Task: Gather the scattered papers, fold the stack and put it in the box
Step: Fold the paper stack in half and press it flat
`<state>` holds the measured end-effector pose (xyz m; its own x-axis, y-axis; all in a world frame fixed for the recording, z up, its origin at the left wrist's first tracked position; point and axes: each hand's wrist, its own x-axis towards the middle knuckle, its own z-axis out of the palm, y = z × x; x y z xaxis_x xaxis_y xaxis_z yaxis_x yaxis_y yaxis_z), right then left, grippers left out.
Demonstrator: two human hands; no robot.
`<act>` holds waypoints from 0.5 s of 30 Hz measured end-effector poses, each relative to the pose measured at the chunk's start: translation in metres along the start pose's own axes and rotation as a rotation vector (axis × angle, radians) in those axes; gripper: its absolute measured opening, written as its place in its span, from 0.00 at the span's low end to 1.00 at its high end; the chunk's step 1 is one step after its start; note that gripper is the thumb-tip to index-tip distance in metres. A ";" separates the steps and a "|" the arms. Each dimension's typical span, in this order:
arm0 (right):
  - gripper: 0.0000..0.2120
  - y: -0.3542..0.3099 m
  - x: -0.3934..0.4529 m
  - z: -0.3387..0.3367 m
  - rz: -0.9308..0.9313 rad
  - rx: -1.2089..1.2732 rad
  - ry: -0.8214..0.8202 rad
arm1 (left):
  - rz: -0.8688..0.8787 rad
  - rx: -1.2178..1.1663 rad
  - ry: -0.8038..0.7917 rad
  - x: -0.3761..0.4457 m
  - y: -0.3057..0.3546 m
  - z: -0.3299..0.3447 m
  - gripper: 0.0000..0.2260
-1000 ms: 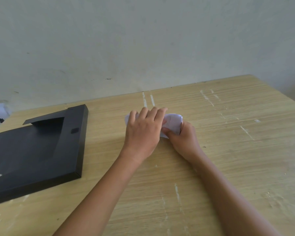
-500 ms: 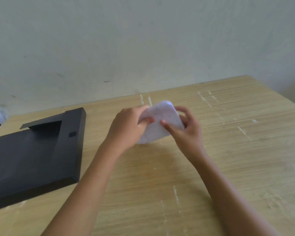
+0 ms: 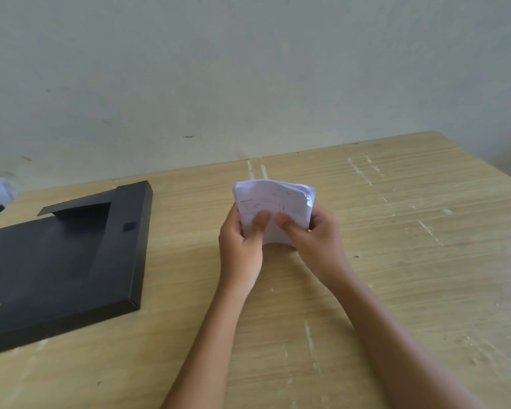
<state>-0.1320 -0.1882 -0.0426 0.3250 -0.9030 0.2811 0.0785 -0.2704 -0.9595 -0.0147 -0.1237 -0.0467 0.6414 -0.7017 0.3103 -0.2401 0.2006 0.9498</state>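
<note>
- The left hand (image 3: 241, 246) was closed around the left edge of the folded paper stack (image 3: 273, 202), its thumb pressed on the near face and its fingers hidden behind the sheets.
- The right hand (image 3: 319, 240) gripped the right edge of the same stack in the same way, thumb on the front, the other fingers curled round the far side.
- The two thumbs nearly met at the middle of the stack's near face.
- In the head view, the stack stood roughly upright, lifted off the table (image 3: 396, 276), with its top edge bowed and its layers slightly fanned at the upper right corner.
- Faint printed lines showed on the near sheet; the writing was too small to read.
- The black box (image 3: 71, 261) lay flat on the table well to the left of the hands, apart from the stack, with a raised flap at its far end.
- Both bare forearms reached in from the lower edge of the view.
- The pale wooden table bore white streaks and scuffs, and a plain wall (image 3: 248, 69) rose behind it.
</note>
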 end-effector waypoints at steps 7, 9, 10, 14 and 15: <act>0.07 0.013 0.005 -0.002 -0.038 -0.217 -0.036 | -0.007 0.070 0.059 -0.003 -0.011 0.009 0.07; 0.06 0.013 0.007 -0.003 -0.037 -0.226 -0.034 | -0.019 0.098 0.057 -0.006 -0.007 0.010 0.07; 0.05 0.013 0.008 -0.004 -0.035 -0.213 -0.038 | -0.002 0.119 0.065 -0.008 -0.001 0.009 0.10; 0.06 0.012 0.008 -0.003 -0.045 -0.180 -0.067 | 0.580 0.576 0.130 -0.010 0.039 -0.001 0.24; 0.10 0.012 0.009 -0.002 -0.056 -0.176 -0.078 | 0.693 0.731 0.094 -0.007 0.049 -0.001 0.24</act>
<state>-0.1297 -0.2000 -0.0521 0.3970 -0.8581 0.3256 -0.0650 -0.3802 -0.9226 -0.0308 -0.1084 -0.0020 0.2387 -0.5263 0.8161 -0.9487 0.0529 0.3116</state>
